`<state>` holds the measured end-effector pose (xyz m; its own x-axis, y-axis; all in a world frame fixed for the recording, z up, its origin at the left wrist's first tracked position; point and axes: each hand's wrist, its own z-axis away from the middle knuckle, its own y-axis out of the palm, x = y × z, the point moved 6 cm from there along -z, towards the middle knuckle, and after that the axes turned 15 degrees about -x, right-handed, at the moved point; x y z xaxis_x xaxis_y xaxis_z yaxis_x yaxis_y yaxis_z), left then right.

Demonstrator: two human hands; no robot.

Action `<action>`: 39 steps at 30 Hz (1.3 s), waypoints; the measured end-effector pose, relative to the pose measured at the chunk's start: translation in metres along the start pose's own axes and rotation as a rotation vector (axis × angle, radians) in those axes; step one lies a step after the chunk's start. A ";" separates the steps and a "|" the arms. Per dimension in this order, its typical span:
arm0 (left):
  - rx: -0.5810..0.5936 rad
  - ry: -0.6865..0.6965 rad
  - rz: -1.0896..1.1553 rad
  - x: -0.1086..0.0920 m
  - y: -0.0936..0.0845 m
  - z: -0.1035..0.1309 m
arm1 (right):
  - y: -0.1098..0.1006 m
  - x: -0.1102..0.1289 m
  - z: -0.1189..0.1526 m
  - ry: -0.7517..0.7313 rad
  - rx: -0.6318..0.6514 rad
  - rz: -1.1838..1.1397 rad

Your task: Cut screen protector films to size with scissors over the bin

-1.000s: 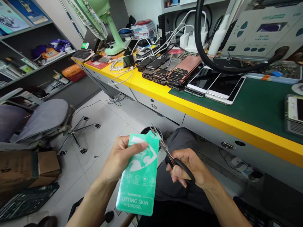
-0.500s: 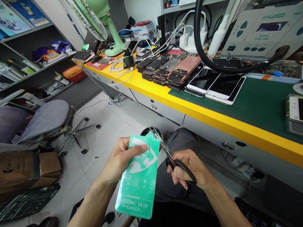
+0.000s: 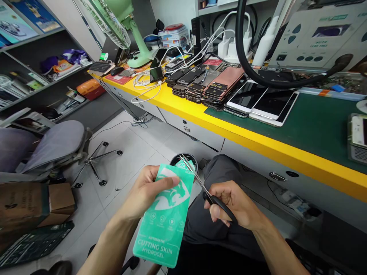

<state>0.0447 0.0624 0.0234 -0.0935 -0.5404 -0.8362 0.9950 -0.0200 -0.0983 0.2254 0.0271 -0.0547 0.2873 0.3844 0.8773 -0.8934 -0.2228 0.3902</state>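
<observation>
A green sheet of hydrogel film (image 3: 163, 225), printed with white lettering and an emblem, hangs tilted from my left hand (image 3: 151, 191). The thumb presses on its face near the top while the other fingers are behind it. In my right hand (image 3: 229, 204) are scissors (image 3: 197, 177) with black handles. Their blades lie almost together along the sheet's upper right corner and point up and left. Below that corner, a round bin (image 3: 195, 159) on the floor has green scraps (image 3: 185, 164) in it.
A yellow-edged workbench (image 3: 252, 143) runs along the right, bearing stacked phone parts (image 3: 210, 89), white-framed phones (image 3: 273, 105) and a green fan (image 3: 140, 42). An office chair (image 3: 57, 145) and a cardboard box (image 3: 60, 194) stand at left. My leg (image 3: 220, 179) is beneath the scissors.
The scissor blades have closed almost fully at the sheet's corner, and a small green piece there now shows apart, over the bin. The sheet's lower end has swung slightly left.
</observation>
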 end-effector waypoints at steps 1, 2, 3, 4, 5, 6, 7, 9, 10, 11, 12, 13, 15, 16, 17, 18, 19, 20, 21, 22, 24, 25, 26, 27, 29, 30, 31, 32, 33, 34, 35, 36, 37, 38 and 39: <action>0.004 -0.005 0.004 0.000 0.000 0.000 | 0.000 0.001 0.000 -0.001 0.002 0.002; 0.006 -0.009 0.008 0.000 0.000 -0.001 | 0.000 0.002 0.000 0.000 0.002 0.004; 0.006 -0.011 0.011 0.001 0.000 -0.001 | 0.000 0.002 0.000 -0.001 0.001 0.005; 0.007 -0.010 0.013 0.001 -0.001 -0.002 | -0.001 0.002 0.000 -0.001 0.000 0.005; 0.009 -0.008 0.013 0.001 -0.001 -0.002 | -0.001 0.002 0.000 -0.002 0.000 0.006; 0.013 -0.007 0.010 0.001 -0.001 -0.003 | -0.002 0.001 0.000 0.000 0.006 0.007; 0.017 -0.007 0.007 0.002 -0.002 -0.003 | -0.002 0.001 0.000 0.002 0.013 0.002; 0.029 -0.013 0.004 0.002 -0.002 -0.003 | -0.002 -0.001 0.000 0.015 0.029 -0.012; 0.036 -0.017 0.005 0.002 -0.001 -0.003 | -0.002 -0.002 0.001 0.023 0.036 -0.017; 0.041 -0.021 0.006 0.001 -0.001 -0.003 | -0.002 -0.002 0.001 0.030 0.041 -0.021; 0.046 -0.021 0.007 0.001 -0.001 -0.003 | -0.002 -0.002 0.001 0.035 0.046 -0.022; 0.049 -0.021 0.006 0.001 0.000 -0.003 | -0.002 -0.002 0.001 0.036 0.049 -0.021; 0.049 -0.018 0.002 0.000 0.000 -0.003 | -0.002 -0.001 0.002 0.035 0.051 -0.016; 0.048 -0.018 0.001 0.000 0.001 -0.003 | -0.002 -0.001 0.002 0.035 0.049 -0.013; 0.047 -0.019 0.001 0.000 0.001 -0.003 | -0.002 0.000 0.002 0.034 0.049 -0.010; 0.045 -0.021 0.002 0.000 0.001 -0.002 | -0.002 0.000 0.002 0.036 0.048 -0.006; 0.045 -0.022 0.004 0.000 0.001 -0.002 | -0.002 -0.001 0.002 0.038 0.047 -0.005; 0.046 -0.023 0.004 0.000 0.002 -0.002 | -0.002 -0.001 0.001 0.040 0.048 -0.004; 0.047 -0.022 0.004 0.000 0.002 -0.002 | -0.002 -0.002 0.001 0.041 0.050 -0.007; 0.049 -0.021 0.003 0.000 0.002 -0.002 | -0.003 -0.003 0.001 0.041 0.053 -0.011; 0.053 -0.005 -0.001 0.000 0.002 -0.002 | -0.003 -0.004 0.001 0.033 0.061 -0.021; 0.054 0.004 -0.004 -0.001 0.002 -0.002 | -0.003 -0.005 0.001 0.029 0.066 -0.027; 0.056 0.010 -0.008 -0.001 0.001 -0.003 | -0.003 -0.006 0.001 0.026 0.073 -0.033; 0.057 0.014 -0.013 -0.001 0.002 -0.003 | -0.004 -0.007 0.001 0.023 0.079 -0.039; 0.062 0.012 -0.020 -0.001 0.002 -0.003 | -0.005 -0.008 0.002 0.015 0.088 -0.046; 0.062 0.009 -0.020 0.000 0.002 -0.004 | -0.005 -0.008 0.002 0.012 0.091 -0.048; 0.062 0.009 -0.019 0.000 0.002 -0.004 | -0.005 -0.008 0.002 0.009 0.091 -0.046; 0.061 0.010 -0.016 0.000 0.003 -0.004 | -0.005 -0.008 0.002 0.009 0.086 -0.042; 0.059 0.009 -0.012 0.000 0.003 -0.004 | -0.005 -0.007 0.002 0.011 0.078 -0.036; 0.055 0.008 -0.010 0.000 0.003 -0.004 | -0.005 -0.007 0.002 0.015 0.070 -0.030; 0.051 0.005 -0.010 0.001 0.003 -0.004 | -0.005 -0.006 0.002 0.018 0.062 -0.024; 0.048 0.000 -0.011 0.001 0.002 -0.004 | -0.005 -0.005 0.002 0.022 0.054 -0.017; 0.045 -0.004 -0.013 0.001 0.002 -0.004 | -0.004 -0.005 0.002 0.025 0.049 -0.010; 0.044 -0.005 -0.016 0.002 0.002 -0.004 | -0.004 -0.005 0.002 0.028 0.049 -0.004; 0.045 -0.004 -0.018 0.002 0.002 -0.004 | -0.005 -0.005 0.002 0.031 0.049 0.001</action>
<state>0.0463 0.0645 0.0199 -0.1112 -0.5431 -0.8323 0.9938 -0.0671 -0.0890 0.2288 0.0242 -0.0603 0.2748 0.4111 0.8692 -0.8757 -0.2663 0.4028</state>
